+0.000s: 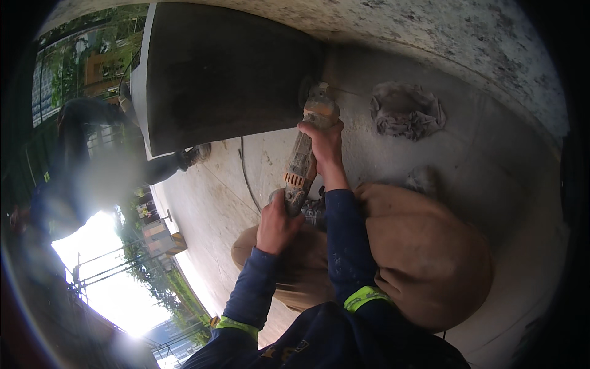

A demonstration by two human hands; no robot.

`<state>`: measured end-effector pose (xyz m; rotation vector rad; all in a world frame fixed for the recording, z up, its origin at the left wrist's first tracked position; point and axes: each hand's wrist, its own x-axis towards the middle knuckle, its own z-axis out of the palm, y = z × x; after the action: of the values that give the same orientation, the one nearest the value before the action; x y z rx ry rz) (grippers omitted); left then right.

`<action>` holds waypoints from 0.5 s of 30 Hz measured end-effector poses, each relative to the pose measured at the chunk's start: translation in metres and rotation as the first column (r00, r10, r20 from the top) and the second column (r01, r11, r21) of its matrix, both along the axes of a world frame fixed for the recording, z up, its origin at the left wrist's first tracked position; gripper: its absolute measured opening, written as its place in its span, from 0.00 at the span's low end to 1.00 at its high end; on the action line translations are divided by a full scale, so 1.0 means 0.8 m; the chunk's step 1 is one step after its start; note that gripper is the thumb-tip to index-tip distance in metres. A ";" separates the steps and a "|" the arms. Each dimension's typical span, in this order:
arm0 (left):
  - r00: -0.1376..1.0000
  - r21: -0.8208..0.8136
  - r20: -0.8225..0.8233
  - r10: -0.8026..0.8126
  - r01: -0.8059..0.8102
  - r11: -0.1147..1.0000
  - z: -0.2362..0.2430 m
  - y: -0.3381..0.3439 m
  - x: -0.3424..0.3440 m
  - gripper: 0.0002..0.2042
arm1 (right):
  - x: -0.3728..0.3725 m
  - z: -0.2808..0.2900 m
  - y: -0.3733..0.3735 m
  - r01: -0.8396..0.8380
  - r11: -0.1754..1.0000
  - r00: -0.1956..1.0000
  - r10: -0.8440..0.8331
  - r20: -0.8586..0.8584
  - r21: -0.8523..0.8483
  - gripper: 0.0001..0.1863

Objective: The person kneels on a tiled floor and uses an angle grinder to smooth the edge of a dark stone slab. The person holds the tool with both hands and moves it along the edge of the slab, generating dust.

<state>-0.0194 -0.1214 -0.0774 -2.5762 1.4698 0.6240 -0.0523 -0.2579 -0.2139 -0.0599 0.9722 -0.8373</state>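
Dusty concrete floor [270, 154] runs up to a mottled wall [442, 37] in my head view, with a dark panel [227, 74] ahead on the left. Fingers of my right hand [327, 147] wrap the grinder [301, 157] just behind its orange head; those of my left hand [278, 224] curl round its rear end. The grinder points away from me, its disc [303, 91] at the panel's right-hand end; whether the two touch, I cannot tell. I would steer with the right hand, steady with the left, press lightly and use even strokes, lest the disc dig in or catch. I'd want the black cord [247, 178] on the left and the crumpled grey bundle [407, 111] on the right well clear. With a co-worker [80, 141] at the panel's far side, I'd direct dust elsewhere.
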 end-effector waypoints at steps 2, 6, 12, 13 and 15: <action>1.000 0.049 -0.001 0.002 -0.002 0.999 -0.001 -0.007 0.002 0.25 | 0.000 -0.002 -0.005 -0.025 0.999 0.999 0.026 -0.037 0.023 0.45; 1.000 0.011 -0.007 0.022 -0.022 1.000 -0.005 -0.005 0.001 0.23 | 0.002 -0.007 -0.005 -0.026 1.000 0.999 0.026 -0.042 -0.008 0.45; 0.999 0.040 -0.005 0.045 -0.045 0.998 -0.009 0.000 0.002 0.23 | 0.002 -0.009 -0.005 -0.051 0.998 0.997 0.049 -0.065 -0.027 0.45; 0.999 0.020 -0.010 0.041 -0.040 0.999 -0.011 -0.001 0.002 0.23 | 0.002 -0.008 -0.004 -0.032 0.998 0.998 0.029 -0.056 -0.047 0.45; 0.999 -0.022 -0.019 0.034 -0.035 0.999 -0.010 -0.005 -0.002 0.23 | 0.001 -0.008 -0.007 -0.028 0.998 0.998 0.025 -0.058 -0.052 0.45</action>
<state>-0.0211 -0.1256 -0.0854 -2.6251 1.4495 0.6410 -0.0518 -0.2636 -0.2200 -0.1424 1.0011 -0.8401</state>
